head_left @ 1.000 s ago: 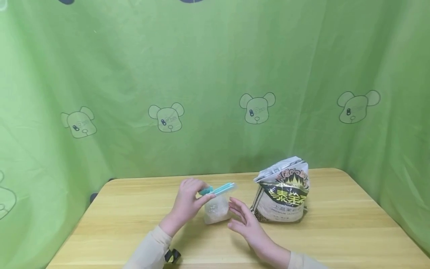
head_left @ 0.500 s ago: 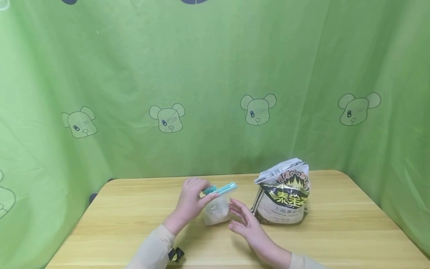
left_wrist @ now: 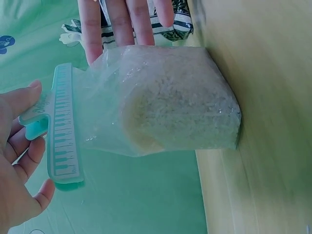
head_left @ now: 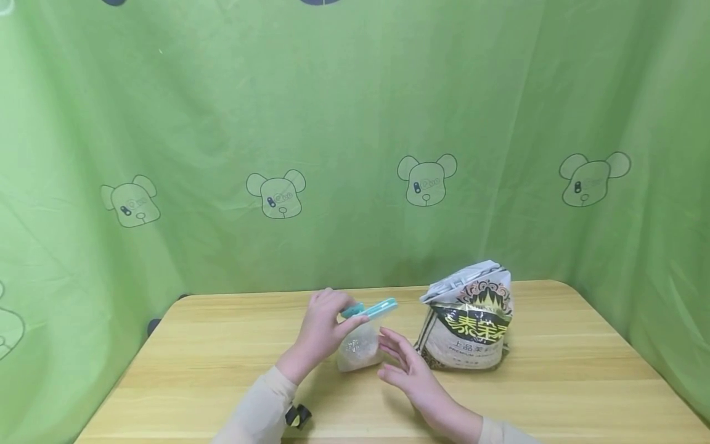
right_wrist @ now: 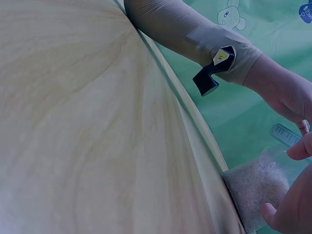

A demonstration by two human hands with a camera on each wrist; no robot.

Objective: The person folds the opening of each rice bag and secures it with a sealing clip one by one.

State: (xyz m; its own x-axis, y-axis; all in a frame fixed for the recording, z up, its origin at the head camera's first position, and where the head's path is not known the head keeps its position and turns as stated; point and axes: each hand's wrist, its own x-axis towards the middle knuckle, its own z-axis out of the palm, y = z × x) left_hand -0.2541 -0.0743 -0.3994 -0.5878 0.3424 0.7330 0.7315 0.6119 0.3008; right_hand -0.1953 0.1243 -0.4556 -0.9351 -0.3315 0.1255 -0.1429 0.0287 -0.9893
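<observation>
A small clear plastic bag of rice (left_wrist: 180, 102) stands on the table, its upper part gathered into a turquoise clip (left_wrist: 64, 126) printed with piano keys. My left hand (head_left: 324, 320) pinches the clip's handle between thumb and fingers, above and left of the rice. To the right of the bag, my right hand (head_left: 413, 373) is held with fingers spread and relaxed, fingertips right at its side. The left wrist view shows those straight fingers (left_wrist: 117, 24) beyond the bag. Nothing is in the right palm.
A large printed rice sack (head_left: 471, 327) with a folded top stands just right of my right hand. A wooden table (head_left: 211, 345) bears everything, and a green curtain (head_left: 344, 246) hangs behind it. A black device (right_wrist: 214, 70) is strapped on the left sleeve.
My left hand and the clip have shifted slightly to the right and up. The bag's base and my right hand have stayed in nearly the same place.
</observation>
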